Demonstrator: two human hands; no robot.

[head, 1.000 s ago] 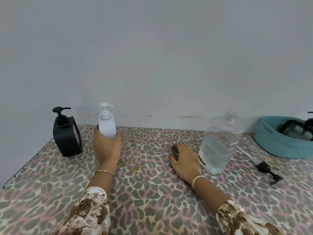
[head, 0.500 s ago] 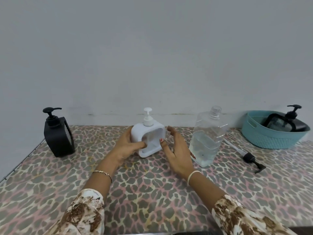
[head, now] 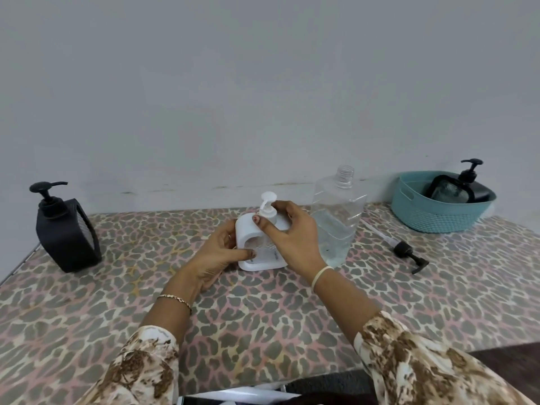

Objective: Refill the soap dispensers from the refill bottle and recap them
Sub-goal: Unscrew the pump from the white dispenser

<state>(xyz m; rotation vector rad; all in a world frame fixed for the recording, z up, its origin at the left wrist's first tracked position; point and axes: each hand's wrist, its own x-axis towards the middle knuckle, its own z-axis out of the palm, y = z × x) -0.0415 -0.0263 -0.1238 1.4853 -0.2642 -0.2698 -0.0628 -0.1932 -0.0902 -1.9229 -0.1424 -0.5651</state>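
The white dispenser (head: 258, 266) stood capped between the hands, the left hand (head: 217, 252) gripping its side and the right hand (head: 295, 232) curled round its pump (head: 267, 207). The uncapped refill bottle (head: 336, 217) stood just beyond the right hand, so filling looked not yet done.

L hand (head: 217, 252) grips white dispenser (head: 244, 229) side, R hand (head: 292, 233) pinches its pump (head: 267, 211), both forearms stretched fwd.
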